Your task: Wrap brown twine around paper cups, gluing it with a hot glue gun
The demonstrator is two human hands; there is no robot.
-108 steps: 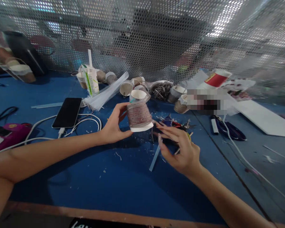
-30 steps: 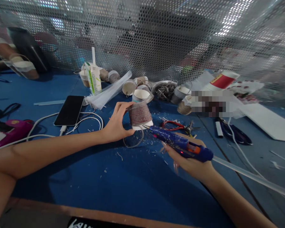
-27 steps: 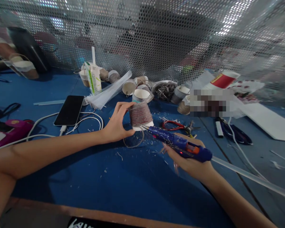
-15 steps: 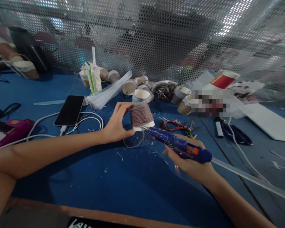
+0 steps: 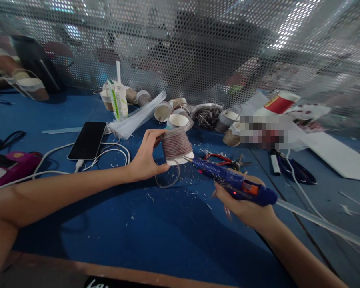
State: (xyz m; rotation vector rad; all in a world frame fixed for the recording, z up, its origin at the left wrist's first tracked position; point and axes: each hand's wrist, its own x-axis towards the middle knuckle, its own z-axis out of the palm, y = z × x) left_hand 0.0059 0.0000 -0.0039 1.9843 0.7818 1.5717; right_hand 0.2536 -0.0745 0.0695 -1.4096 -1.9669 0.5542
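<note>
My left hand (image 5: 145, 158) grips a paper cup (image 5: 177, 145) wrapped in brownish-pink cord, thumb at the white rim and fingers over the far end. The cup lies tilted on its side, and a loose loop of cord (image 5: 171, 186) hangs below it. In my right hand (image 5: 247, 208) is a blue glue gun (image 5: 231, 178) with a clear glue stick (image 5: 318, 222) sticking out of its back. Its metal nozzle points left, at or very near the white rim; contact cannot be made out. A small red light glows on its side.
Behind the cup stand several cord-wrapped cups (image 5: 163, 110) and a bundle of clear sticks (image 5: 138, 116). Red-handled pliers (image 5: 219, 159) lie beyond the glue gun. A phone (image 5: 88, 140) with a white cable and a magenta glue gun (image 5: 18, 168) lie left. Dark-handled scissors (image 5: 300, 170) rest right.
The glue gun and my right hand have shifted right, its nozzle moving along the cup's white rim. My left hand still holds the cup, nearly in place.
</note>
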